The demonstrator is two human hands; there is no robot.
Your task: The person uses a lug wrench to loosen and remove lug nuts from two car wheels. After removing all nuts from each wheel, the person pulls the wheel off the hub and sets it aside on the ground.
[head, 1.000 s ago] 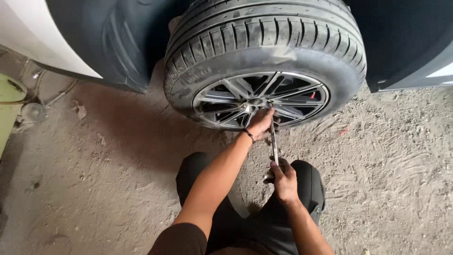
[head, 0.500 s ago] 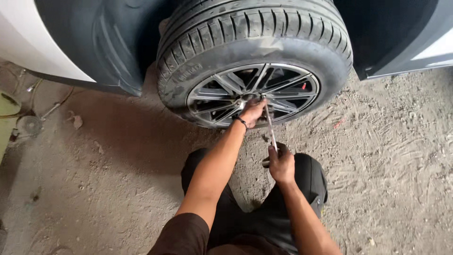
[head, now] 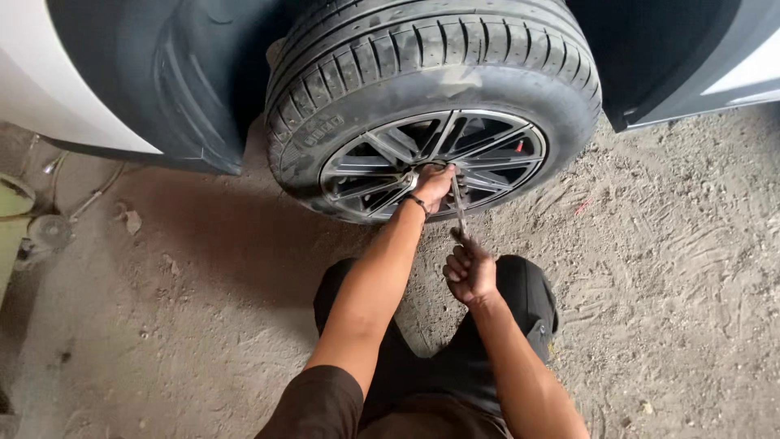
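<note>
Two hands at wheel (head: 431, 114), left hand (head: 433, 185) on hub, right hand (head: 470, 272) gripping wrench (head: 459, 210)

dark brown short sleeve, black trousers, left wrist band (head: 417, 202)

We see a white car body panel (head: 57, 89) far left, with the dark wheel-arch liner (head: 162, 81) beside it. Far right we get a grey-white panel edge (head: 715, 77) over a dark opening. Dusty, sandy ground (head: 674, 268) fills the near and right parts, scuffed with marks. At the left edge sits a pale green-yellow container (head: 12, 219), only partly visible, a round grey disc-like object (head: 49, 232) just beside it. A thin cable (head: 93, 195) lies on the ground near them. Small stone (head: 132, 221) nearby.
</note>
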